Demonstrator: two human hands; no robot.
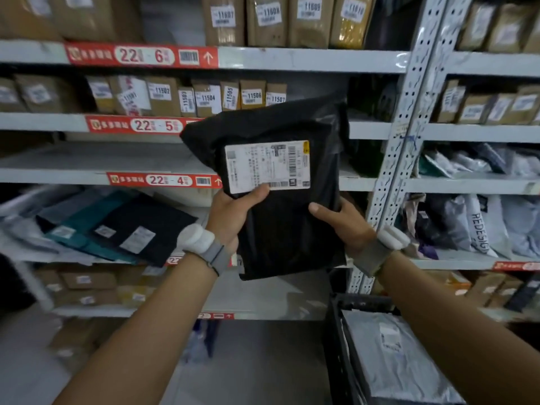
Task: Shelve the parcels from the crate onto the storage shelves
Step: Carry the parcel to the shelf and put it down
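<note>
I hold a black plastic parcel (280,223) with a white shipping label upright in front of the shelves. My left hand (230,214) grips its left edge, thumb on the label's lower corner. My right hand (342,223) grips the right edge, thumb on the front. The parcel hangs at the height of the shelf marked 22-4 (87,168). The black crate (339,346) stands at the lower right, with a grey parcel (394,355) lying inside it.
Shelves 22-5 (43,122) and 22-6 (292,58) carry rows of numbered brown boxes. Flat teal and black mailers (122,226) lie on the shelf below 22-4. A perforated grey upright (406,127) separates the right bay, which holds bags and boxes.
</note>
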